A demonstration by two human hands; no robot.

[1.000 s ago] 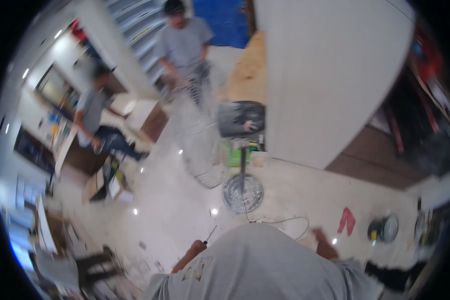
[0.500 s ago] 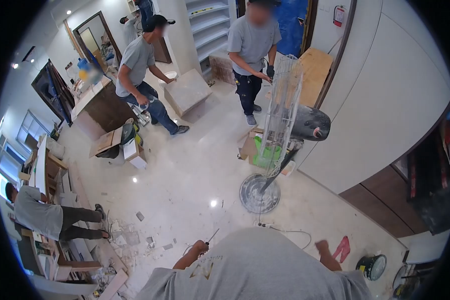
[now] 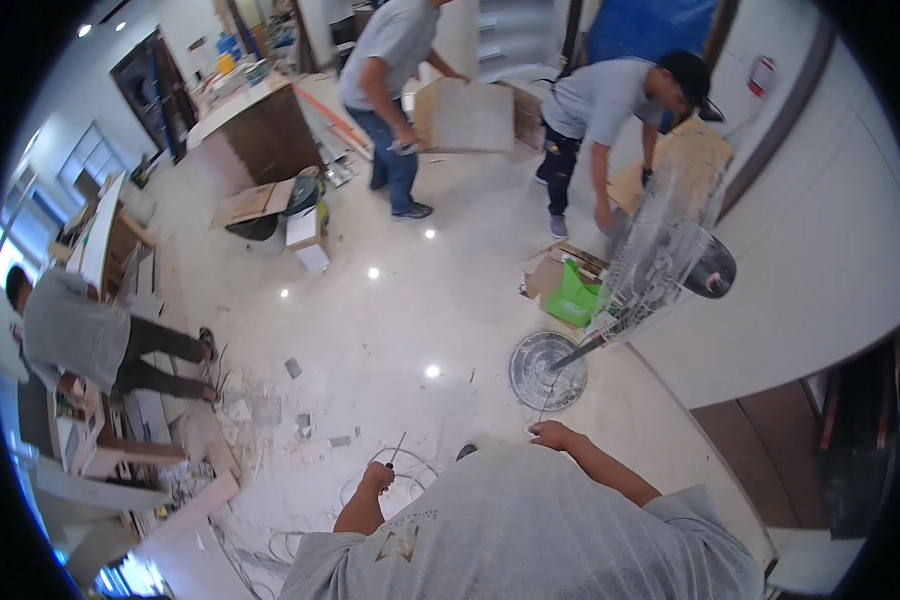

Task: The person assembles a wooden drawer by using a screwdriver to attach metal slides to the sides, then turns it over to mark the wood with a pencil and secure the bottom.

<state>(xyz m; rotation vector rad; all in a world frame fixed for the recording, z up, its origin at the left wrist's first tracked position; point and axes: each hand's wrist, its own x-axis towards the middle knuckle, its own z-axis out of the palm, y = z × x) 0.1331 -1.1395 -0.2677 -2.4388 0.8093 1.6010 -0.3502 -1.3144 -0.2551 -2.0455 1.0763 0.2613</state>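
My left hand (image 3: 378, 478) is closed around a screwdriver (image 3: 398, 448), its thin shaft pointing up and away. Loops of thin pale cable (image 3: 425, 470) lie on the floor beside that hand. Further right, my right hand (image 3: 555, 436) reaches forward with its fingers pinched on a thin power cord (image 3: 543, 408) in front of the fan's base. The dusty round base (image 3: 548, 372) belongs to a pedestal fan, whose wire cage (image 3: 665, 235) leans to the right.
A co-worker (image 3: 605, 110) bends behind the fan; another (image 3: 390, 90) stands by a large panel box (image 3: 473, 118). At far left a third person (image 3: 75, 325) faces a bench. A green bag (image 3: 573, 295) sits by the fan. Broken tile pieces (image 3: 293, 368) litter the floor.
My right hand has moved left and forward, from beside a pink cloth to the cord by the fan base. The co-worker behind the fan has bent down. The view has shifted.
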